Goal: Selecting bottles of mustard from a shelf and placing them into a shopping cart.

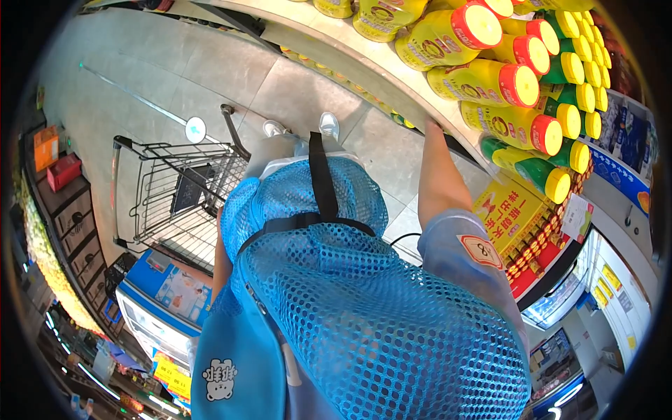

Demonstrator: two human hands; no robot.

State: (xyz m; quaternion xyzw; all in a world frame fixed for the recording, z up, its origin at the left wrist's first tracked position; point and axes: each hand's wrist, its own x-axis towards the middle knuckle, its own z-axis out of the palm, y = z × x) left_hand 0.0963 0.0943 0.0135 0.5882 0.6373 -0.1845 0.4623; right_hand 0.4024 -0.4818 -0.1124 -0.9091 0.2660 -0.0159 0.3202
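Neither of my hands is visible. My right forearm [443, 173] reaches to the shelf edge, and its hand is hidden below or behind that edge. Yellow bottles with red caps [475, 81] stand in rows on the curved shelf [336, 37], beside green bottles with yellow caps [530, 163]. On my left, a strip of my arm [220, 257] shows beside the blue mesh vest [399, 315], which hides what lies beyond. A black strap [323, 184] hangs down the vest's front. An apparently bare wire shopping cart [157, 194] stands at my left side.
Grey tiles [210, 68] make up the floor ahead of my shoes [329, 125]. A yellow printed carton [509, 210] is under the bottles at right. At left are a blue-and-white chest freezer [157, 304] and a dark display rack [58, 199] bearing an orange box [46, 148].
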